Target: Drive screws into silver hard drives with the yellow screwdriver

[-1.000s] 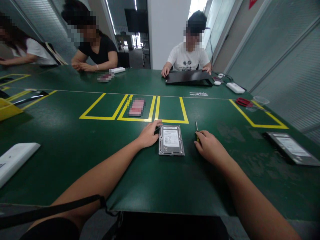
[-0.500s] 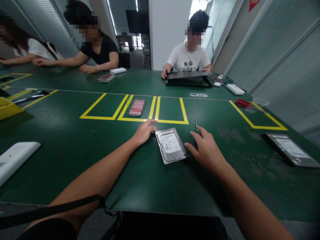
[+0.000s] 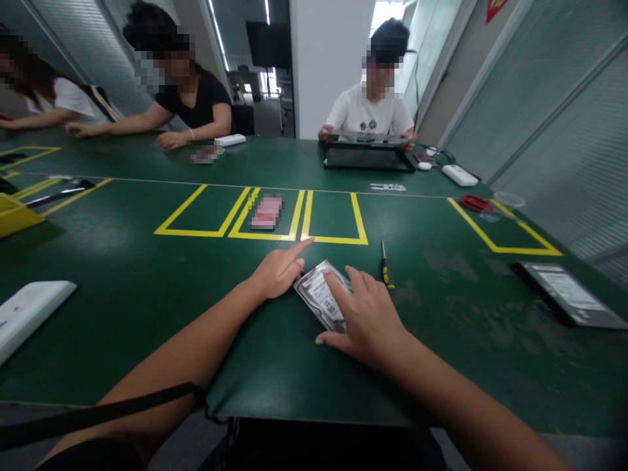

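Observation:
A silver hard drive (image 3: 318,291) with a white label lies turned at an angle before me, its near right part hidden under a hand. My left hand (image 3: 279,271) holds its left corner with curled fingers, the index finger stretched out past it. From the right, my right hand (image 3: 370,314) spans the drive, index finger over the label and thumb by the near edge. Just beyond the right hand, a screwdriver (image 3: 386,271) with a yellow and black handle lies on the green table (image 3: 275,366), its shaft pointing away from me.
Another hard drive (image 3: 572,294) lies at the right. A white box-shaped device (image 3: 34,311) and a yellow bin (image 3: 17,216) are at the left. Red-handled pliers (image 3: 475,203) lie at the back right. Across the table a person (image 3: 370,114) holds a dark panel over a black frame.
My right hand has let go of the screwdriver and moved left onto the hard drive. The drive has turned and shifted slightly left. The person opposite has lifted the panel.

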`<state>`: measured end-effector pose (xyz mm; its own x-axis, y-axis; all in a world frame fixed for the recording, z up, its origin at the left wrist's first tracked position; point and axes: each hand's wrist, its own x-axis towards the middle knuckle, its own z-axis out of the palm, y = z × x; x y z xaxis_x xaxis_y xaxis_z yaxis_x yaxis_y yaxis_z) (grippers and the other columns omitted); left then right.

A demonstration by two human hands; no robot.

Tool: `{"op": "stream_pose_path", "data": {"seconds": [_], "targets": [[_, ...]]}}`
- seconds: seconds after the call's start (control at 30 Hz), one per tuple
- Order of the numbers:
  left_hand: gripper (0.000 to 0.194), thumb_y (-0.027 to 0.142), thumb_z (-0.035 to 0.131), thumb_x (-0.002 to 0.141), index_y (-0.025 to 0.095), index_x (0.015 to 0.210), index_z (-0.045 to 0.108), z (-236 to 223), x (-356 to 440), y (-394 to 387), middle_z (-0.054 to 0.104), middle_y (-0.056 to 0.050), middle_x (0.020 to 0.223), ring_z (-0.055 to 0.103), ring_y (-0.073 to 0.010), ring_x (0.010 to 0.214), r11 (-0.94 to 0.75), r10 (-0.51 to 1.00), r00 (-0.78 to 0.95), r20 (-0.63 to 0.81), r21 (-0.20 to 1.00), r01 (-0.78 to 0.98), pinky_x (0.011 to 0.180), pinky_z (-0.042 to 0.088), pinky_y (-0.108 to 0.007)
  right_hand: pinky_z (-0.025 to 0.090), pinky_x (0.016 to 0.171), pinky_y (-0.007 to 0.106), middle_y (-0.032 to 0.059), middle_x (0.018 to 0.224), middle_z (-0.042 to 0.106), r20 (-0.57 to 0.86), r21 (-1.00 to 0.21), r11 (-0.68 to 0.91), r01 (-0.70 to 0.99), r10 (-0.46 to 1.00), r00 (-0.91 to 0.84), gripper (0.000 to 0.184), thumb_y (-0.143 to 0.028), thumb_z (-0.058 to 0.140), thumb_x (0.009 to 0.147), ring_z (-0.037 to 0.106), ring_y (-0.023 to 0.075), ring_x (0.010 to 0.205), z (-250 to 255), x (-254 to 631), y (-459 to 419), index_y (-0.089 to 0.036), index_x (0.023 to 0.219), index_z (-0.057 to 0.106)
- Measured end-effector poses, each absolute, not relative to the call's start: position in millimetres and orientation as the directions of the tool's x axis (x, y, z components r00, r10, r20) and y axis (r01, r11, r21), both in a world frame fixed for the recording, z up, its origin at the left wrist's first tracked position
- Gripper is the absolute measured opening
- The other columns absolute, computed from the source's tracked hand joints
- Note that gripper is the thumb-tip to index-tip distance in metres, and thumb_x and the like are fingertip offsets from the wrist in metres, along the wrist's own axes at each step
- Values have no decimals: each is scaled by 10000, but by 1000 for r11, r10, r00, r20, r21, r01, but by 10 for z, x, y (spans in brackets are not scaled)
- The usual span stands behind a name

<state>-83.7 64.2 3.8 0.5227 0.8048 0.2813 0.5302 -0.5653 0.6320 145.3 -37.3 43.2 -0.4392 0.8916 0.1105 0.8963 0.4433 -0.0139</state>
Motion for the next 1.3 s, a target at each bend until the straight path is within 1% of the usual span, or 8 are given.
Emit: {"op": "stream_pose_path", "data": {"seconds": [0.17,0.33,0.43,0.57,0.67,0.97,1.13,1.3], "targets": [[628,279,325,943,98,1544,325,102,-823,585,697,-14,707,688,-227,765,-674,731,603,320,477,563,786,508,-370,354,1024,587,286,1518,256,-5,-14,423,906,906,-423,1210,-797,756,611,363,483,1321,446,1315,-372,-272,1576,248],[670,333,332,929,109,1559,288,144,-817,571,744,-62,886,652,-242,781,-769,635,694,339,367,524,783,484,-408,382,976,563,290,1454,342,-69,46,399,916,916,-395,1174,-745,772,645,443,460,1238,460,1225,-348,-268,1577,240],[682,352,331,924,122,1564,274,141,-823,581,746,-71,955,638,-242,783,-785,615,713,337,351,511,776,476,-418,406,942,534,264,1373,427,-109,63,395,917,916,-387,1144,-698,792,656,491,420,1166,474,1213,-316,-262,1571,262],[686,359,343,919,137,1565,275,114,-831,594,744,-75,995,633,-242,793,-794,602,722,342,352,496,782,473,-417,382,977,548,260,1400,401,-142,49,399,915,910,-389,1166,-704,797,639,445,437,1228,473,1226,-258,-265,1572,252],[680,355,355,913,142,1556,294,94,-830,600,742,-70,1002,633,-242,799,-793,602,717,352,363,489,791,469,-415,389,968,542,247,1359,440,-150,17,401,916,907,-394,1151,-713,783,644,462,422,1204,467,1241,-213,-261,1565,262],[638,359,355,932,134,1529,356,34,-847,633,741,-58,958,659,-233,825,-771,620,687,378,454,446,845,475,-417,428,914,491,193,1237,538,-156,-11,386,923,911,-383,1029,-638,745,715,534,366,1077,503,1206,-179,-228,1545,295],[629,324,336,952,94,1537,331,-54,-863,664,645,16,582,699,-231,826,-615,725,598,342,712,339,833,518,-381,448,872,478,179,1210,543,-154,-35,377,925,913,-378,953,-580,727,723,530,358,1071,528,1202,-184,-224,1517,339],[626,383,318,986,58,1520,347,-151,-894,728,626,8,547,708,-231,843,-503,783,523,338,837,213,837,526,-371,462,857,479,184,1220,536,-136,-50,385,922,912,-388,952,-572,719,721,519,357,1075,526,1212,-184,-216,1518,338]]}}
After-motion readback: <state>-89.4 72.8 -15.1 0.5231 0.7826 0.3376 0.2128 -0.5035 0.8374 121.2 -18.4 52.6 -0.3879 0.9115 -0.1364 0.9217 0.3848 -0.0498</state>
